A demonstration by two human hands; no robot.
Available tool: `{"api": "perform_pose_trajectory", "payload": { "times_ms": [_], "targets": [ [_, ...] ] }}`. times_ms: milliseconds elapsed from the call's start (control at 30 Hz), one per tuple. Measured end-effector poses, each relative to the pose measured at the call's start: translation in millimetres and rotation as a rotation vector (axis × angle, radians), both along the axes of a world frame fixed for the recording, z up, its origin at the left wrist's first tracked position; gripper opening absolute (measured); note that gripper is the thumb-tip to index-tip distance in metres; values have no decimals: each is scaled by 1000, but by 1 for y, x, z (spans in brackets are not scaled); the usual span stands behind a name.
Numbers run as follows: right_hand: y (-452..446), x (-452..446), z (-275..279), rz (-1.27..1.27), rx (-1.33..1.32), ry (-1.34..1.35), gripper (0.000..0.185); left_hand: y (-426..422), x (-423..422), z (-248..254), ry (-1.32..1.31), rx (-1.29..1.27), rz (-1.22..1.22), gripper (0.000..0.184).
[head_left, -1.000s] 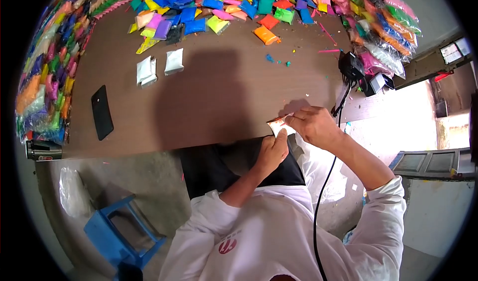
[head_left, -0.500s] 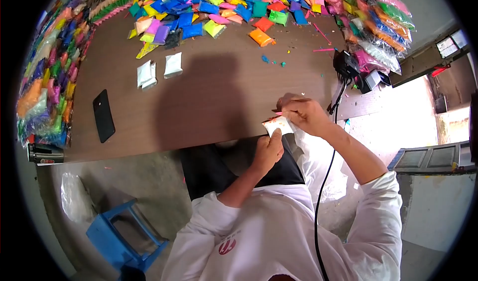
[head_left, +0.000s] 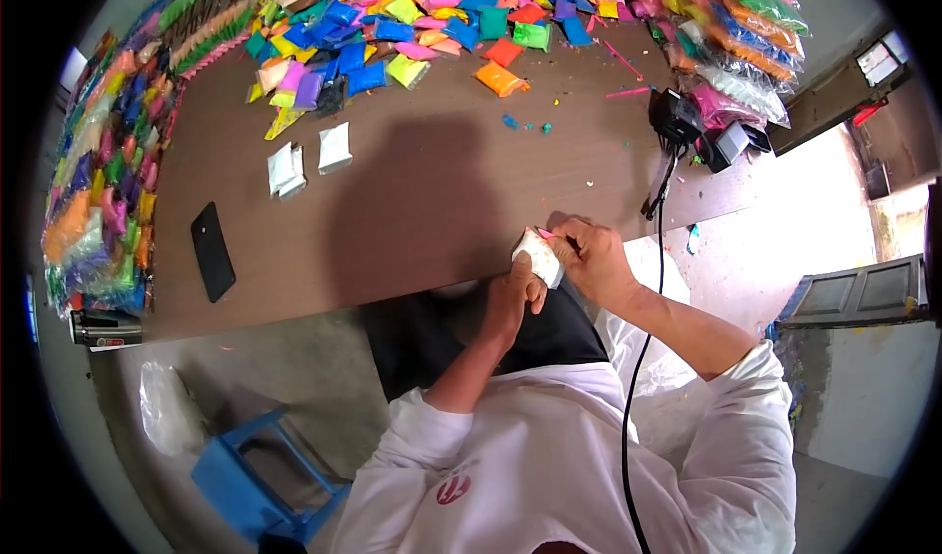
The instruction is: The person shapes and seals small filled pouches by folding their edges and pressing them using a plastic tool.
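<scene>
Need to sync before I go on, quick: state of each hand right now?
Left hand: closed, holding the white packet.
Right hand: closed, fingertips pinching a small pink piece at the packet.

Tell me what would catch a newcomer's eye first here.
The heap of bright packets sprawled along the table's far edge would likely draw the eye first. Next come the two hands near the table's front edge: the left hand holds a white packet, and the right hand pinches something pink at it.
</scene>
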State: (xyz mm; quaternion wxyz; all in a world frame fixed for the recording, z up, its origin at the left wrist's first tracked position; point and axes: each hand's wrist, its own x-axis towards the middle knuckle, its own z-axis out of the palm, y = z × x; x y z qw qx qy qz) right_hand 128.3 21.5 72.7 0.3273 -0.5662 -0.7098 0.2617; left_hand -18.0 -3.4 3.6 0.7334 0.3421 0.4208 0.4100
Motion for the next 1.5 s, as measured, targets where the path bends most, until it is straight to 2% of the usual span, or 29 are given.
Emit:
{"api": "perform_pose_trajectory", "payload": {
  "times_ms": [67, 200, 267, 300, 433, 500, 533, 600, 633, 700, 733, 800, 833, 900, 1000, 1033, 1133, 1200, 1267, 1300, 1400, 1433, 1500],
  "targets": [
    [-3, -5, 1, -39, 22, -52, 7, -2, -2, -8, -20, -10, 12, 56],
    [-7, -13, -5, -105, -9, -56, 6, -4, -1, 15, 7, -81, -1, 51],
    [-9, -17, -5, -102, -16, -8, 4, -5, 0, 24, 112, 47, -98, 43],
    [-10, -15, -9, -75, -42, 31, 5, -8, -1, 28, 1, 91, -68, 38],
    [-7, 3, -8, 55, 9, 73, 6, -8, -2, 13, -23, 92, -36, 37],
    [-4, 11, 3, 256, 113, -51, 11, -7, -6, 6, -94, 110, -55, 41],
    [-4, 11, 10, 257, 112, -49, 11, -7, -7, 6, -91, 109, -55, 41],
    [-2, 11, 22, 418, 218, -351, 19, -6, -7, 6, -96, 104, -101, 45],
    [1, 13, 19, 418, 217, -349, 19, -6, -6, 5, -94, 103, -100, 45],
    [8, 15, 10, 599, 344, -565, 25, -7, -6, 3, -76, 14, -94, 47],
    [13, 14, 8, 601, 344, -563, 25, -7, -6, 1, -74, 13, -92, 47],
    [23, 11, 4, 512, 518, -559, 26, -7, -5, -4, -185, -61, -56, 47],
    [26, 15, -1, 512, 517, -561, 26, -8, -5, -4, -187, -61, -56, 47],
    [32, 23, -10, 335, 456, -522, 30, -7, -5, -4, -155, -14, -90, 46],
    [11, 17, 22, 409, 453, -512, 30, -9, -8, 1, -122, -22, -68, 45],
    [7, 21, 13, 512, 451, -570, 28, -8, -8, 3, -119, -22, -65, 45],
    [15, 10, 1, 539, 570, -534, 27, -7, -6, 3, -166, -99, -65, 44],
    [30, 10, -1, 527, 571, -581, 27, -5, -6, 1, -327, -159, -39, 41],
    [39, 10, 1, 421, 444, -680, 25, -7, -6, 3, -263, -140, -50, 42],
    [37, 10, 5, 421, 445, -678, 25, -8, -8, 4, -198, -120, -61, 42],
    [31, 12, 19, 351, 510, -453, 16, -8, -18, 0, -219, -118, -62, 42],
    [26, 10, 14, 359, 469, -332, 13, -7, -19, 0, -219, -120, -52, 42],
    [24, -2, 11, 443, 432, -280, 14, -4, -17, 2, -229, -157, -75, 41]
  ]
}}
